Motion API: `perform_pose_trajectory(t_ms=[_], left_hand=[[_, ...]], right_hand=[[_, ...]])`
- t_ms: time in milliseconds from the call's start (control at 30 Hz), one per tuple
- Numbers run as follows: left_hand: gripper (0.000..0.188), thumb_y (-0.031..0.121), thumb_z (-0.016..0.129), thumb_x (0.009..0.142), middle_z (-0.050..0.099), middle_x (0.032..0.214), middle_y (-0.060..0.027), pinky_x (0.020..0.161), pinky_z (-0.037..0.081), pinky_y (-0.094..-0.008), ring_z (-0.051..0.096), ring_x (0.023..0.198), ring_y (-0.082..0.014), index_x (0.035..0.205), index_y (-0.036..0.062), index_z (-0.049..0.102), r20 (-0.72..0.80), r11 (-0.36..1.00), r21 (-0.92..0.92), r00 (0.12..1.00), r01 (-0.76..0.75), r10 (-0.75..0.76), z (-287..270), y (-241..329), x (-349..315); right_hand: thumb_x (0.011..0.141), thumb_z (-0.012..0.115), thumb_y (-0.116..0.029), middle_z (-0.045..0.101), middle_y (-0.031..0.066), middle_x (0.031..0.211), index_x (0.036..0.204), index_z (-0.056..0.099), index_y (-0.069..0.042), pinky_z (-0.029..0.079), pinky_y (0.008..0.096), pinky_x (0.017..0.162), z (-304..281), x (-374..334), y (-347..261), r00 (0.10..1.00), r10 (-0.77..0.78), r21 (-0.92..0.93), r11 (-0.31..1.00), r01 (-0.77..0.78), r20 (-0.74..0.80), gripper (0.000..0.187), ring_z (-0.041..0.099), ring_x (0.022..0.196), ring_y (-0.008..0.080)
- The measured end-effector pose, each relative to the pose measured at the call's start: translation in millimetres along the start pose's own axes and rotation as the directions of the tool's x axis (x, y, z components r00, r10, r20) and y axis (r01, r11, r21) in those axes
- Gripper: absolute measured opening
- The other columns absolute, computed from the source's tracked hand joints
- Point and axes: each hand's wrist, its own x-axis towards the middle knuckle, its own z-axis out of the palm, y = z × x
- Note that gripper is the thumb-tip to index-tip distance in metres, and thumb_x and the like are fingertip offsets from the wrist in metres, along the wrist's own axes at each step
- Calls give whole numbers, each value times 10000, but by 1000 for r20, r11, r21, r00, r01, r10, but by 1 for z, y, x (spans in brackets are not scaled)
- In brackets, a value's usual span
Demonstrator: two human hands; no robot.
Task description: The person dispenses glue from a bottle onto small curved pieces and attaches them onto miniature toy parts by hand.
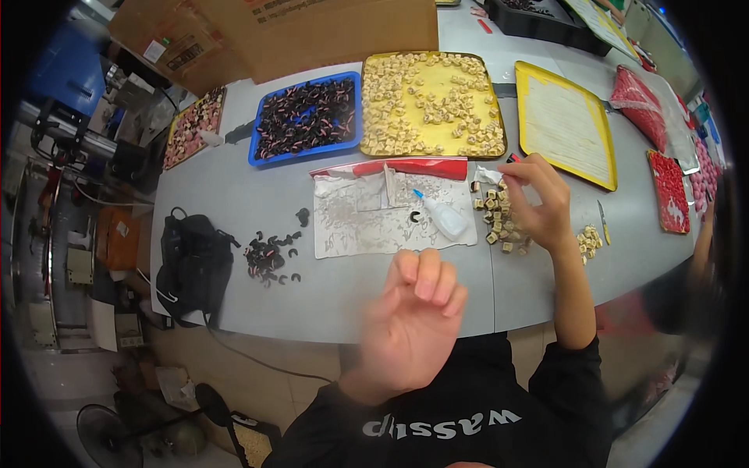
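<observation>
My left hand (413, 316) is raised close to the camera, blurred, fingers curled and apart, with nothing visible in it. My right hand (540, 201) hovers over a heap of small tan square parts (499, 218) on the grey table (351, 281), fingertips pinched; whether they hold a part is hidden. A small clear glue bottle with a blue tip (443, 214) lies on a glue-stained white sheet (367, 214). One black C-shaped piece (415, 217) rests on the sheet beside the bottle. More black C-shaped pieces (269, 257) lie scattered to the left.
A blue tray (257, 152) of black pieces, a yellow tray (367, 117) of tan parts and a yellow tray (605, 156) with white strips line the back. Red trays (669, 191) sit at right. A black bag (191, 265) lies at left. Cardboard boxes (312, 31) stand behind.
</observation>
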Motion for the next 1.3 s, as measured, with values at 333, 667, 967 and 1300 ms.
perform_pose_trajectory(t_ms=[333, 667, 967, 1300], left_hand=[[140, 71, 499, 817, 407, 833, -12, 681, 322, -265, 389, 738, -124, 893, 127, 396, 151, 996, -43, 986, 72, -65, 0, 0, 2], [205, -63, 549, 744, 469, 867, -46, 684, 400, -281, 466, 748, -163, 853, 79, 447, 157, 555, 818, 987, -148, 32, -25, 30, 26], [270, -21, 676, 756, 618, 1013, -125, 830, 485, -369, 598, 952, -306, 1018, 13, 620, 248, -543, 770, 941, -336, -231, -84, 69, 62], [292, -48, 655, 776, 645, 1049, -142, 843, 488, -371, 611, 964, -304, 1062, 2, 623, 275, -616, 715, 943, -331, -188, -96, 53, 67]], right_hand=[[748, 630, 134, 544, 97, 724, 913, 639, 13, 455, 282, 550, 3, 2, -3, 1000, 5, -10, 1000, -5, -3, 204, 539, 627, 195], [740, 631, 130, 551, 102, 728, 910, 629, 20, 449, 280, 560, -2, 1, 2, 1000, 23, -25, 999, -23, -10, 203, 557, 622, 198], [749, 632, 114, 572, 93, 733, 916, 634, 21, 449, 264, 558, -8, 1, -4, 1000, 11, 84, 996, -11, 3, 192, 557, 619, 176], [955, 462, -7, 564, 117, 1140, 1141, 576, 18, 495, 279, 830, -4, -9, -105, 878, -282, 819, -333, -467, 386, 220, 602, 968, 188]])
